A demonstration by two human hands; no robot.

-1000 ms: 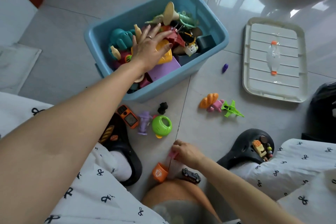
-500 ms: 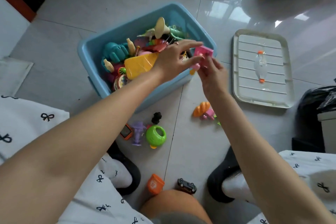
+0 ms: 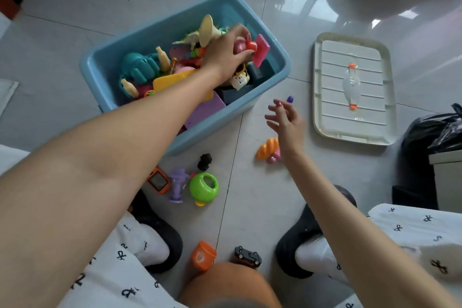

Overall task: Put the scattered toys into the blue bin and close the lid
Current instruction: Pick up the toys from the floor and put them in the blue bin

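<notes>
Two hands are working over the tiled floor (image 3: 250, 207) here. The left hand (image 3: 225, 54) is reaching deep into the blue bin (image 3: 280, 75), fingers curled round a pink toy (image 3: 260, 50) with a red knob, holding it just above the heap near the bin's far right corner. The right hand (image 3: 285, 119) is hovering outside the bin, just off its near right corner, fingers loosely spread and holding nothing. The bin is sitting crammed with toys: a teal hand shape (image 3: 140, 67), a cream horn (image 3: 206, 30), a yellow slab (image 3: 172, 80).

The lid (image 3: 353, 87) is lying flat on the floor to the right of the bin, well clear of both hands. Between lid and bin, a small purple piece (image 3: 290, 99) is sitting just beyond the right fingertips. A toy croissant (image 3: 267, 148) is lying beside the right wrist. Near the bin's front wall, a green ball (image 3: 203, 189), a purple figure (image 3: 178, 184), an orange gadget (image 3: 158, 180) and a black lump (image 3: 205, 161) are clustering. Down by the knees, an orange cup (image 3: 203, 255) and a black car (image 3: 247, 255) are waiting.
</notes>
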